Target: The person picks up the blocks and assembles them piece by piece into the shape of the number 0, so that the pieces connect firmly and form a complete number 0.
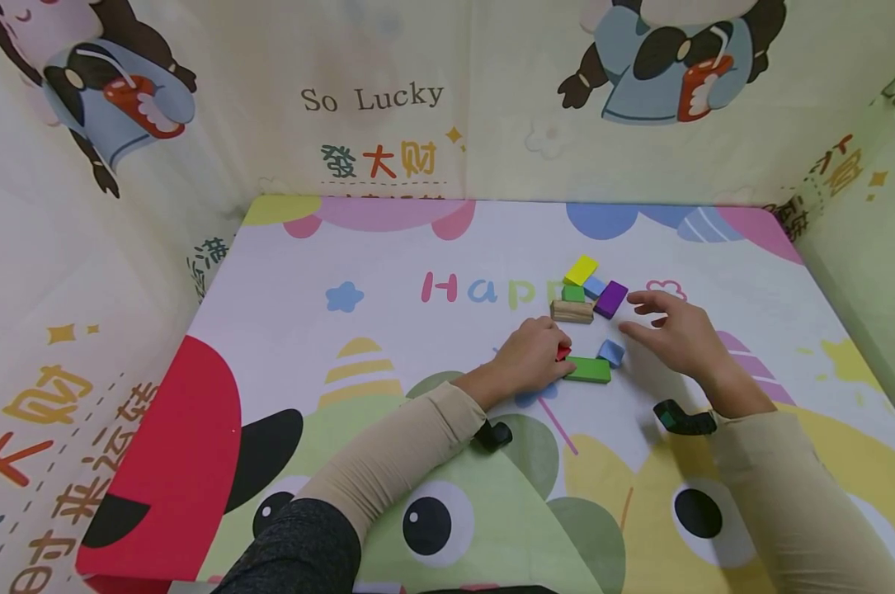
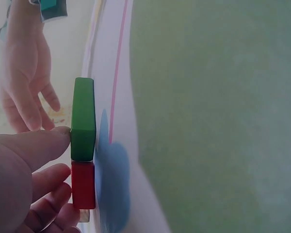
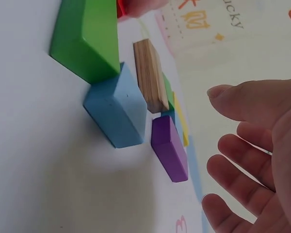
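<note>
My left hand (image 1: 530, 355) curls its fingers at a small red block (image 2: 83, 185), mostly covered in the head view. Its thumb touches a long green block (image 1: 588, 370), which lies end to end with the red one in the left wrist view. At the green block's right end a blue block (image 3: 117, 109) sits at an angle, apparently touching it. To the right, my right hand (image 1: 673, 334) hovers with parted, loosely bent fingers and holds nothing. Nearest its fingertips is a purple block (image 1: 611, 299).
Behind lie a wood-grain block (image 1: 572, 311), a small green block (image 1: 573, 293), a second blue block (image 1: 594, 286) and a yellow block (image 1: 581, 270), close together. A patterned mat (image 1: 388, 330) covers the table, with printed cloth walls (image 1: 506, 157) at the back and sides.
</note>
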### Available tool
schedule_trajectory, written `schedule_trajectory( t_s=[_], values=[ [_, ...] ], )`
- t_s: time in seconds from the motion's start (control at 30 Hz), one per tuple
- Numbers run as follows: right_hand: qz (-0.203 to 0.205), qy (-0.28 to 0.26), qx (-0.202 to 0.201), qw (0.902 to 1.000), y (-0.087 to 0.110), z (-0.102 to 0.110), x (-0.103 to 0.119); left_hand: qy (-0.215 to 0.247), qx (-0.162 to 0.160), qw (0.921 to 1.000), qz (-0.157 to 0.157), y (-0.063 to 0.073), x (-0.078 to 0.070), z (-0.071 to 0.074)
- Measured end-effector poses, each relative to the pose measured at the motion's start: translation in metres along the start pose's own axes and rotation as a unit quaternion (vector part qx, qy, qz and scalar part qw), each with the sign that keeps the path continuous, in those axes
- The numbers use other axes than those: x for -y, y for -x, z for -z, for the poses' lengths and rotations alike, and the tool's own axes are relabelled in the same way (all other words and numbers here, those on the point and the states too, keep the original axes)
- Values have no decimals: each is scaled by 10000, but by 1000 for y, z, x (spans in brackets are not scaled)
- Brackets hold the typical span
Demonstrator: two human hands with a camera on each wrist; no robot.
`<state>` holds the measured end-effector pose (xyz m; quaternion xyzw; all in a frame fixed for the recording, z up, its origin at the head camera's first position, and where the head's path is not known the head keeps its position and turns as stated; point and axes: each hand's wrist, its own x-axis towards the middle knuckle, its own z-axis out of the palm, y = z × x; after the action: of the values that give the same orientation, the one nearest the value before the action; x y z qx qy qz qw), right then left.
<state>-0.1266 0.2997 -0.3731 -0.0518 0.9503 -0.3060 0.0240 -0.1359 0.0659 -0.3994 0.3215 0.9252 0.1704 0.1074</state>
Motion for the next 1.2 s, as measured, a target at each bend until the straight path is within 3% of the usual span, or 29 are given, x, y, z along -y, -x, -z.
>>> schedule_trajectory(
  t_s=[0.5,1.2],
  values=[
    [-87,188,137,9997,-17,2,-9,3,-15,10000,27,1,0,1],
    [-829,127,626,9945,-37,-3,-15,78,-10,10000,-6,2,-1,2]
  ],
)
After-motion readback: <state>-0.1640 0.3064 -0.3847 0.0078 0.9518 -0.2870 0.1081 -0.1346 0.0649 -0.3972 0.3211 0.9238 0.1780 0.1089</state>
